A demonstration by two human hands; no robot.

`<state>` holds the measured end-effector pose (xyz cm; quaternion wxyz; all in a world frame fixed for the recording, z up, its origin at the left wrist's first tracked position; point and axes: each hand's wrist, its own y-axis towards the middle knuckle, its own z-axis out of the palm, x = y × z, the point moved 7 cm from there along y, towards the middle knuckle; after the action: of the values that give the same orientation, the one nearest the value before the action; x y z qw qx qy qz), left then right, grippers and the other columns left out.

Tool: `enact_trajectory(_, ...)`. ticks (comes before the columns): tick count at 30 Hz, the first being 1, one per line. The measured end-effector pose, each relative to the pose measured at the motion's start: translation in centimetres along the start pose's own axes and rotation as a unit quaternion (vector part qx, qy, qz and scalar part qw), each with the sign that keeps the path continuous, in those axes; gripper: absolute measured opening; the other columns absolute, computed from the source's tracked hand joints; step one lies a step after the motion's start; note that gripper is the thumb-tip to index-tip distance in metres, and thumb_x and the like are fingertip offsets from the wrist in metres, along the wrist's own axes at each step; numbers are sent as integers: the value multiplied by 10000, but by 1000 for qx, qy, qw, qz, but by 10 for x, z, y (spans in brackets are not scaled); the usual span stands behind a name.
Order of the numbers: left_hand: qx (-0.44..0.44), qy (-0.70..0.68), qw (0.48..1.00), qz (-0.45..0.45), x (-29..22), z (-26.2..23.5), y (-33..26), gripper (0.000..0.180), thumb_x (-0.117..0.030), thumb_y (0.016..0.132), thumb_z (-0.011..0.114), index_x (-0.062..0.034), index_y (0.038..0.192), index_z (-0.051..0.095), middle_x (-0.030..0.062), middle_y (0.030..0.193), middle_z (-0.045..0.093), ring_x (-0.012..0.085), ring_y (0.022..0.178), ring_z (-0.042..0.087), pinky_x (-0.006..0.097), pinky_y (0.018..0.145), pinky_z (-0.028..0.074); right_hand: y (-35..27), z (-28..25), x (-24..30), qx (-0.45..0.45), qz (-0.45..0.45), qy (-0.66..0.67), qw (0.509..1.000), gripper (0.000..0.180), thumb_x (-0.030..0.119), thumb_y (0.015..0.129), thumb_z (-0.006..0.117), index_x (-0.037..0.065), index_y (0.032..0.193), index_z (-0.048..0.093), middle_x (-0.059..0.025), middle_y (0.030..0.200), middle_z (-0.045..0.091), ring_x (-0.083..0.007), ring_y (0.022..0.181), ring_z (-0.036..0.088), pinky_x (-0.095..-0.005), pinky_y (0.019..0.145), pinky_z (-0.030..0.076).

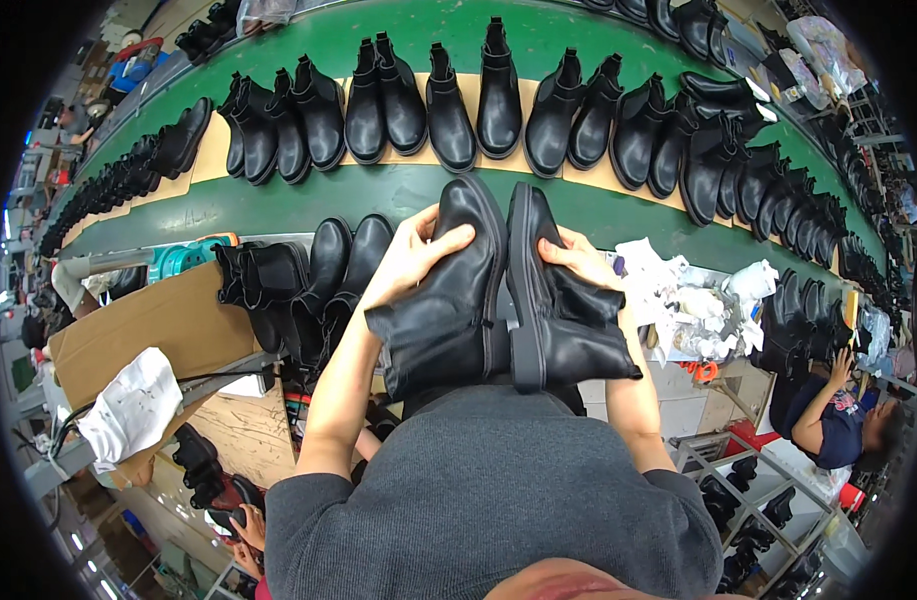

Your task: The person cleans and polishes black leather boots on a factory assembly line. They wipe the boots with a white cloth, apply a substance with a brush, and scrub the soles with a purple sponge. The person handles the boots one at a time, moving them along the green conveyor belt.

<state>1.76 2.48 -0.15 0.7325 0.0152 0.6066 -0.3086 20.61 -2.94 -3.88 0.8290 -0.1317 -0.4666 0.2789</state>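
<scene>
In my left hand (418, 255) is a black ankle boot (458, 260), toe pointing away from me, with my thumb pressed on its upper. My right hand (576, 262) grips a second black ankle boot (553, 300), turned on its side so that the sole edge faces the first one. The two boots are side by side in front of my chest, their soles close together. Both hands are closed round the fore part of the boots; most of the fingers are hidden behind the leather.
Beyond my hands a green table (308, 205) carries a long row of black boots (498, 100) on brown card. At left are more boots (328, 265) and a cardboard sheet (158, 330); at right, crumpled white paper (678, 295). A co-worker (828, 415) is at far right.
</scene>
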Motion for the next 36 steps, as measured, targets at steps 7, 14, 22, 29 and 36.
enact_trajectory(7, -100, 317, 929, -162, 133, -100, 82, 843, -530, 772, 691, 84, 1304, 467, 228, 1185, 599, 223, 895, 670, 302, 728, 542, 89, -72, -69, -238, 68, -452, 857, 988, 469, 813, 666, -56, 1460, 135, -277, 1331, 478, -345, 1233, 490, -373, 1036, 390)
enact_trajectory(14, -231, 382, 884, 139, 35, -44, -31, 230, -184, 822, 656, 30, 906, 654, 164, 882, 652, 228, 715, 653, 357, 657, 516, 44, -65, -107, -212, 35, -146, 966, 966, 496, 860, 609, -25, 1470, 71, -291, 1435, 310, -382, 1232, 473, -409, 593, 598)
enact_trajectory(22, -39, 598, 797, -74, 107, 8, -25, 175, -86, 635, 649, 32, 757, 686, 243, 806, 663, 376, 772, 668, 444, 710, 539, 34, -67, -170, -189, 75, -160, 966, 628, 469, 939, 508, -24, 1322, 440, -130, 1019, 580, -218, 939, 586, -344, 634, 579)
enact_trajectory(29, -122, 631, 765, 49, -105, -105, -52, 237, -268, 705, 686, -40, 769, 681, 184, 719, 644, 375, 720, 641, 469, 682, 509, 45, -67, -106, -179, -7, -244, 953, 448, 345, 956, 529, -44, 1174, 565, -108, 856, 657, -167, 777, 644, -296, 579, 567)
enact_trajectory(36, -502, 703, 491, 113, -293, -322, -12, 154, -207, 752, 641, -111, 843, 718, 186, 789, 669, 363, 770, 664, 465, 708, 536, 57, -61, -136, -162, -109, -746, 636, 683, 220, 750, 723, 7, 1328, 431, -266, 1433, 303, -429, 1315, 317, -497, 1005, 377)
